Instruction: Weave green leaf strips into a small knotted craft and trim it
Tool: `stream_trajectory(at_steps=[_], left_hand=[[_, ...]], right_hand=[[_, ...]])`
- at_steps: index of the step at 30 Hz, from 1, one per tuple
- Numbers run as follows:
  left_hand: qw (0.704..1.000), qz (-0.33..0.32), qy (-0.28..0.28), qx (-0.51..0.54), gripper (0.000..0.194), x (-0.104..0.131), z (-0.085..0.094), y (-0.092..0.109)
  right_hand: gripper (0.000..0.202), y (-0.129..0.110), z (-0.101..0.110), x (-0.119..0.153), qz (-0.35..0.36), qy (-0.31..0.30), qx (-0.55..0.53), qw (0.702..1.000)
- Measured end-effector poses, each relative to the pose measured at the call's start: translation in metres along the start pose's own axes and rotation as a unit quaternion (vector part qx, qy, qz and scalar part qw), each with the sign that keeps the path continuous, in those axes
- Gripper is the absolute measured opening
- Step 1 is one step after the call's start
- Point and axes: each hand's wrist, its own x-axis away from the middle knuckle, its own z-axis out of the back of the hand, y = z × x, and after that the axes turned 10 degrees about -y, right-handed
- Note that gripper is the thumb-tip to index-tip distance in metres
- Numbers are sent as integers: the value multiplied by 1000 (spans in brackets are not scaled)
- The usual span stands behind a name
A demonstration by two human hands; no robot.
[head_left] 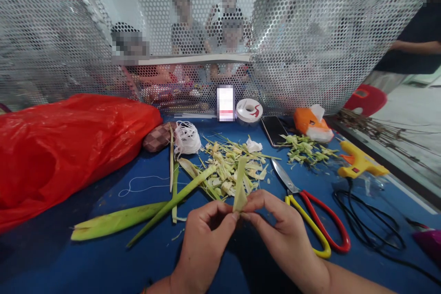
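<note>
Near the front middle of the blue table, my left hand (pixel 210 239) and my right hand (pixel 280 229) meet at their fingertips. Both pinch the lower end of a pale green leaf strip (pixel 240 183), which stands upright between them. Behind the strip lies a pile of cut leaf scraps (pixel 223 165). Long green leaf pieces (pixel 120 223) rest to the left of my left hand. Scissors (pixel 292 188) with one yellow and one red handle lie half open beside my right hand.
A red plastic bag (pixel 76 147) fills the left side. White string (pixel 187 138), a ribbon roll (pixel 248 110), a phone (pixel 274 131) and an orange tissue pack (pixel 312 124) stand farther back. A yellow glue gun (pixel 363 161) with black cable lies right. People show behind perforated sheeting.
</note>
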Motion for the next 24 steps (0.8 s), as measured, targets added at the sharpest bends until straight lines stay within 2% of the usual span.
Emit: stream_trajectory(at_steps=[9,14,17,20,24], left_hand=[[999,-23,-13,-43,20,2,2,0],[999,-28,-14,-44,18,-1,1,1],[999,32,-3,21,20,-4,0,1],[990,99,0,105,24,-7,0,-3],[977,124,8,176,25,-8,0,-9]], right_hand=[[15,-3,-3,0,-24,62,-16,998],[10,-2,-3,-1,-31,46,-17,998],[14,1,-1,0,6,32,30,999],[16,4,1,-1,75,25,93,992],[16,2,4,-6,163,-21,152,975]])
